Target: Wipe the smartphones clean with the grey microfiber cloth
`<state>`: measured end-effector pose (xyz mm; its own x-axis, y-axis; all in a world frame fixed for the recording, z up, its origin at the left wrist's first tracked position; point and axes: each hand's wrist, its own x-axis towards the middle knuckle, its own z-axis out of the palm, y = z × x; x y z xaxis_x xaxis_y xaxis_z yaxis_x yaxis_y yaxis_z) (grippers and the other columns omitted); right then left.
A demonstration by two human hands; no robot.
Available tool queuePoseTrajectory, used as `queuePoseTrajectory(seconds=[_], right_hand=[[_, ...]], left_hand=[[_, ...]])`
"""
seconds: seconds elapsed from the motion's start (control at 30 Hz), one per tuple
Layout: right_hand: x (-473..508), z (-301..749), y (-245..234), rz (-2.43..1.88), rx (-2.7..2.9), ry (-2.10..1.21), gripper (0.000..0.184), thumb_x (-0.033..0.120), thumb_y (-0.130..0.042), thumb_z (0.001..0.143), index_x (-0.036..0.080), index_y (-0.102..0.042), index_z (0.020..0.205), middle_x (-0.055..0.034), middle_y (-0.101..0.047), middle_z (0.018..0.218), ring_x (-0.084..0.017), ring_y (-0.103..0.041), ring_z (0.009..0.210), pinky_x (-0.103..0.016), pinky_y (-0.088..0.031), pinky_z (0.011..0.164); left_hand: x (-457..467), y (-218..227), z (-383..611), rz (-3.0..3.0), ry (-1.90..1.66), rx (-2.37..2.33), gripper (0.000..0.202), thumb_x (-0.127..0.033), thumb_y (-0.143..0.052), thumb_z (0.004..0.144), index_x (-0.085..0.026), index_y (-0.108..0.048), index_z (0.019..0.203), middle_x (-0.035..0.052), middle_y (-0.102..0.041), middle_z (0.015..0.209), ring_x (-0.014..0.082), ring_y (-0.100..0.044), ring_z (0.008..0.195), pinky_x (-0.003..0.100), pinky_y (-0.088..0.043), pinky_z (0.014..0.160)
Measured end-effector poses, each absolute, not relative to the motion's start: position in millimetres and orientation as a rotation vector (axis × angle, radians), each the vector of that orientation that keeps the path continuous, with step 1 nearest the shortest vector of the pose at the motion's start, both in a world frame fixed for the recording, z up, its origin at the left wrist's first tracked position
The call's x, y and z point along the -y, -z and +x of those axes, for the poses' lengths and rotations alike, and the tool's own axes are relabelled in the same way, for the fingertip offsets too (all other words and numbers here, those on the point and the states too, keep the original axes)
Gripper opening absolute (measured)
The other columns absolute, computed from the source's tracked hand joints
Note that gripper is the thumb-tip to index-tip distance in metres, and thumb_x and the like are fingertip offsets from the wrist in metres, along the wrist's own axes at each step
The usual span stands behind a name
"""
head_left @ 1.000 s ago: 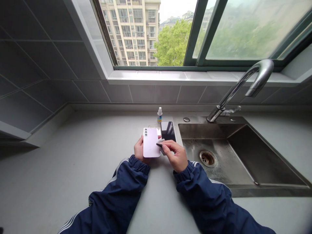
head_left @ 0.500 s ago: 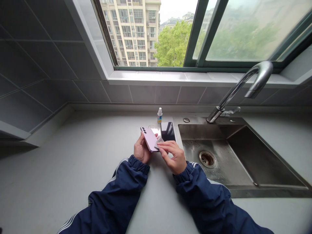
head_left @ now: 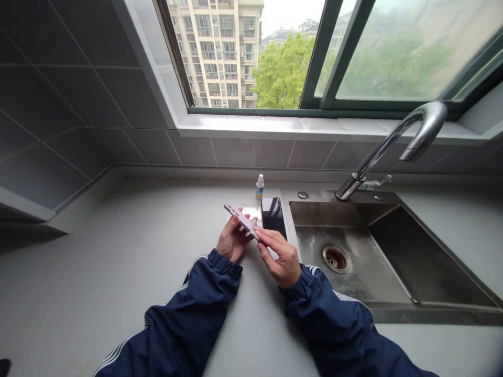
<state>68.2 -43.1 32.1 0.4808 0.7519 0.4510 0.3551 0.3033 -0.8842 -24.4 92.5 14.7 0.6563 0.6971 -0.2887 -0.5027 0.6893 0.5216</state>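
Note:
My left hand [head_left: 233,238] grips a pink-purple smartphone [head_left: 241,217] above the counter, and the phone is tilted so that its edge faces me. Between the fingers of my right hand [head_left: 278,255] is a small pale grey cloth [head_left: 254,227], pressed against the phone's near end. Just behind my right fingers lies a second phone [head_left: 272,213] with a dark screen, face up. Left of it is a clear flat case [head_left: 251,210], partly hidden by my left hand and the held phone. A small white spray bottle [head_left: 260,187] stands upright behind them.
To the right, a steel sink [head_left: 349,288] is set into the white counter [head_left: 157,225], with a chrome faucet [head_left: 387,141] arching over it. A round metal cap [head_left: 302,195] sits by the sink's back left corner. The window [head_left: 291,68] is behind.
The held phone has turned from showing its back with the cameras to showing its side edge. The cloth stays at its near end. The whole view has shifted slightly.

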Motion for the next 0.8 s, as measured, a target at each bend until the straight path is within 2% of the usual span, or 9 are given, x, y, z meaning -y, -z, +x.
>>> queuePoseTrajectory(seconds=[0.17,0.23,0.3,0.37,0.47,0.53,0.63,0.7,0.8], right_hand=[[44,71,-28,-1.319,0.986,-0.437,0.03,0.031,-0.073,0.084,0.034,-0.077,0.114,-0.0025,-0.073,0.121,-0.029,-0.065,0.116,-0.048,-0.05,0.108],[43,73,-25,-1.323,0.9,-0.494,0.03,0.034,-0.076,0.082,0.033,-0.077,0.112,-0.0027,-0.073,0.12,-0.029,-0.066,0.115,-0.047,-0.05,0.109],[41,76,-20,-1.322,0.772,-0.552,0.032,0.037,-0.078,0.081,0.031,-0.078,0.112,-0.0034,-0.074,0.118,-0.028,-0.068,0.111,-0.045,-0.051,0.107],[37,81,-13,-1.307,0.614,-0.623,0.037,0.043,-0.078,0.079,0.028,-0.077,0.113,-0.0046,-0.076,0.111,-0.027,-0.072,0.098,-0.044,-0.058,0.096],[30,85,-3,-1.246,0.403,-0.784,0.045,0.05,-0.081,0.074,0.022,-0.077,0.108,-0.0062,-0.078,0.093,-0.022,-0.074,0.075,-0.039,-0.064,0.069],[27,84,-1,-1.19,0.311,-0.898,0.048,0.05,-0.085,0.067,0.019,-0.078,0.103,-0.0071,-0.078,0.089,-0.021,-0.074,0.072,-0.035,-0.064,0.061],[27,76,-3,-1.124,0.228,-1.021,0.05,0.046,-0.091,0.059,0.018,-0.079,0.099,-0.0075,-0.078,0.092,-0.019,-0.073,0.073,-0.033,-0.064,0.062],[28,70,-6,-1.104,0.189,-1.061,0.049,0.043,-0.092,0.058,0.017,-0.079,0.098,-0.0066,-0.077,0.09,-0.017,-0.072,0.071,-0.029,-0.064,0.06],[28,67,-7,-1.092,0.144,-1.077,0.045,0.04,-0.093,0.058,0.015,-0.078,0.093,-0.0051,-0.076,0.08,-0.016,-0.069,0.064,-0.027,-0.062,0.054]], left_hand=[[-90,-16,-25,0.508,-0.709,-0.514,0.043,-0.029,-0.082,0.077,-0.025,-0.063,0.115,0.0025,-0.071,0.097,0.0252,-0.072,0.1,0.041,-0.057,0.088],[-89,-18,-25,0.558,-0.717,-0.5,0.041,-0.036,-0.081,0.078,-0.026,-0.062,0.114,0.003,-0.071,0.1,0.0267,-0.071,0.103,0.044,-0.056,0.089],[-88,-20,-24,0.574,-0.697,-0.455,0.04,-0.048,-0.072,0.085,-0.025,-0.062,0.116,0.0067,-0.07,0.109,0.0275,-0.069,0.106,0.045,-0.056,0.09],[-87,-22,-23,0.556,-0.677,-0.399,0.044,-0.056,-0.057,0.092,-0.026,-0.06,0.124,0.0088,-0.069,0.114,0.0252,-0.069,0.103,0.044,-0.056,0.091],[-85,-24,-20,0.537,-0.662,-0.338,0.047,-0.052,-0.044,0.099,-0.029,-0.054,0.139,0.0087,-0.07,0.116,0.0246,-0.069,0.104,0.045,-0.054,0.096],[-82,-25,-19,0.547,-0.629,-0.316,0.052,-0.052,-0.038,0.101,-0.023,-0.053,0.141,0.0125,-0.068,0.127,0.0291,-0.066,0.113,0.049,-0.05,0.102],[-80,-25,-19,0.563,-0.547,-0.318,0.066,-0.056,-0.029,0.101,-0.008,-0.058,0.136,0.0193,-0.058,0.143,0.0337,-0.062,0.12,0.049,-0.049,0.104],[-80,-25,-20,0.563,-0.506,-0.335,0.073,-0.06,-0.025,0.1,-0.004,-0.061,0.132,0.0212,-0.057,0.143,0.0336,-0.065,0.116,0.049,-0.051,0.101],[-83,-25,-22,0.52,-0.468,-0.39,0.079,-0.063,-0.023,0.099,-0.001,-0.064,0.127,0.0236,-0.065,0.131,0.0324,-0.069,0.105,0.048,-0.055,0.094]])
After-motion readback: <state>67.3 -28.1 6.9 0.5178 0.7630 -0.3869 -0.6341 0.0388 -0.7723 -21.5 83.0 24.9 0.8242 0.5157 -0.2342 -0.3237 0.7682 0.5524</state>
